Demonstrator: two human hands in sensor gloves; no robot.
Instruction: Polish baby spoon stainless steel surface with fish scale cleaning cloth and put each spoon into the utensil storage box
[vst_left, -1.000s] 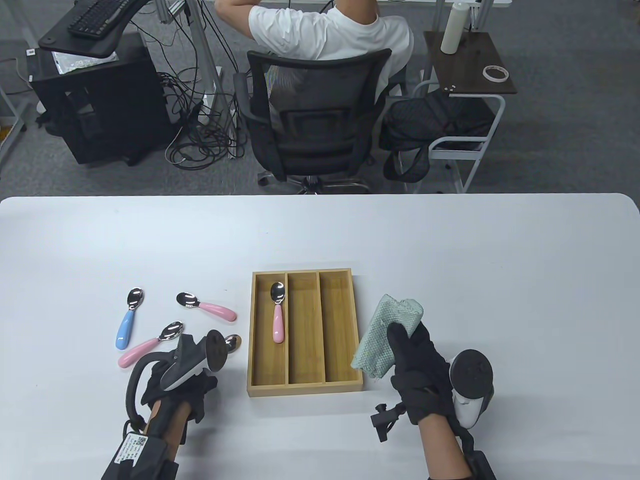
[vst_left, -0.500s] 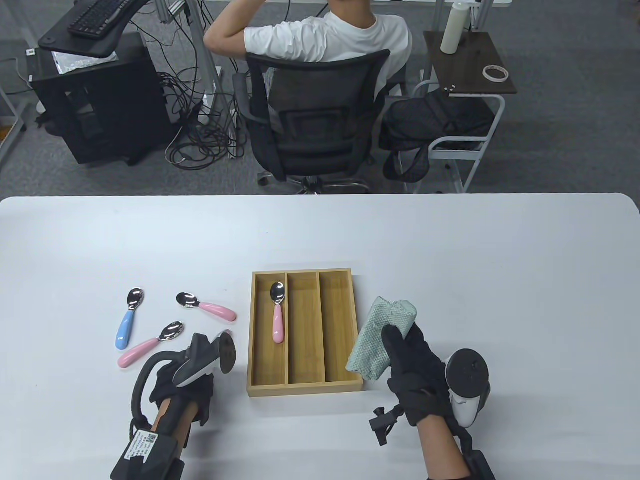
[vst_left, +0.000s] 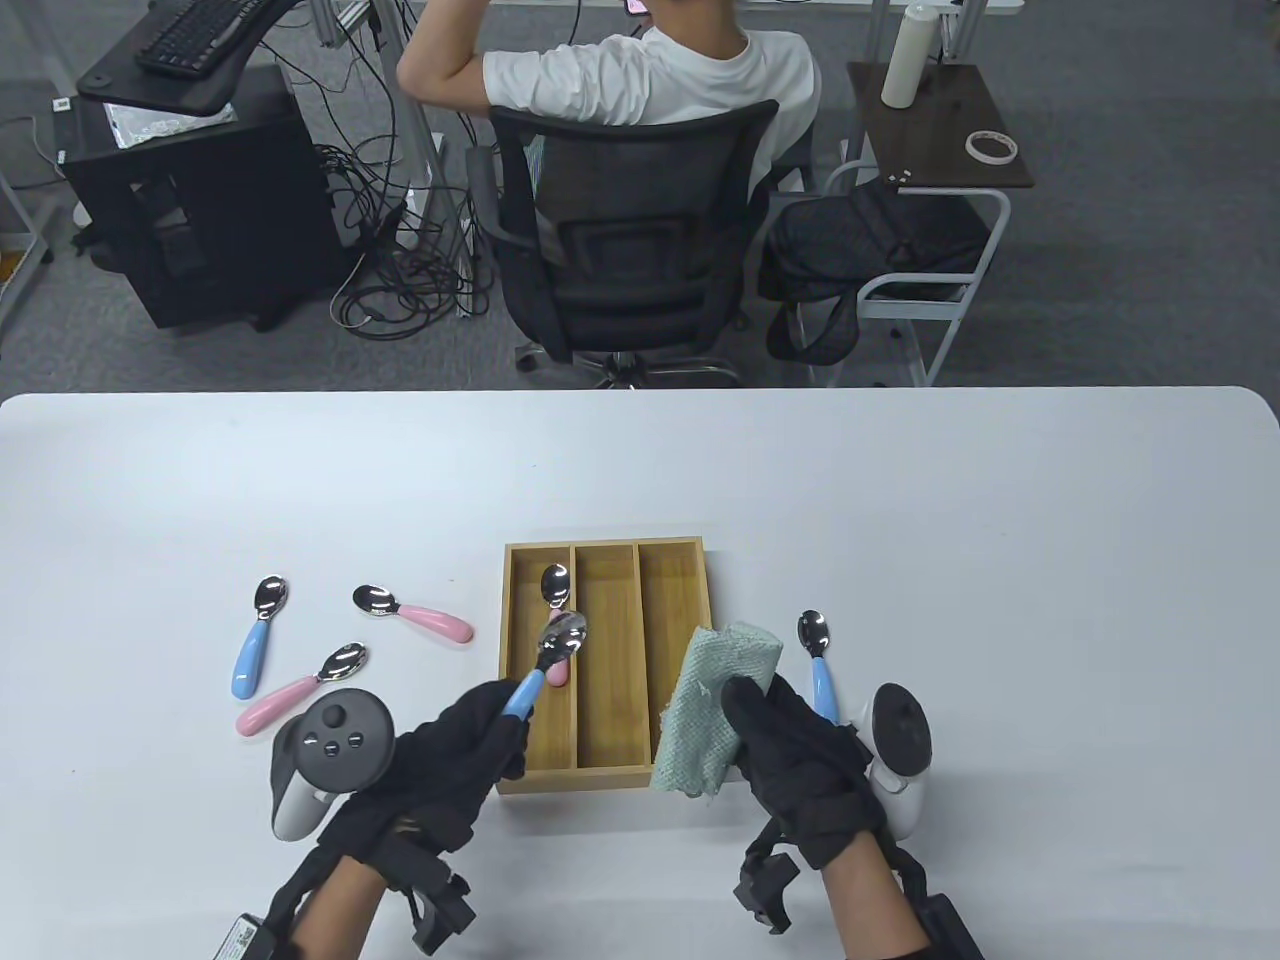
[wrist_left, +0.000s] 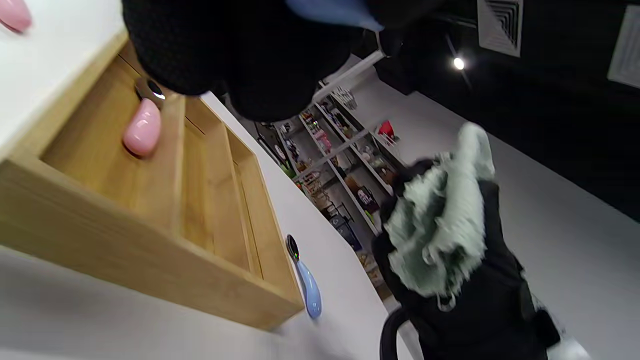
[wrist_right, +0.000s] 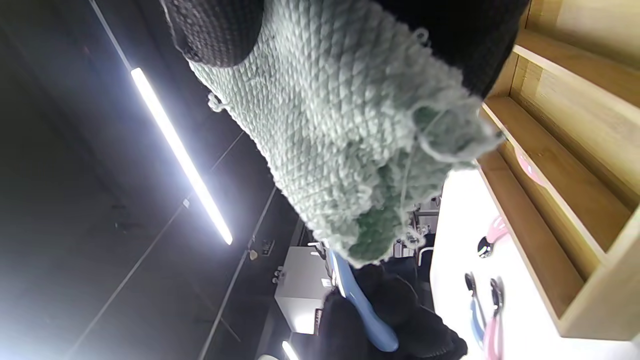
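From above, the left hand (vst_left: 455, 745) is gripping a blue spoon (vst_left: 545, 660) by its handle, bowl pointing toward the counter's far edge over the box (vst_left: 690, 560). Right wrist view: the right hand's fingers (wrist_right: 215, 30) are clutching the cloth (wrist_right: 345, 130).

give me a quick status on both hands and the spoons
Left hand grips a blue-handled spoon over the storage box. Right hand holds the cleaning cloth. One pink spoon boxed. Nothing blocking.
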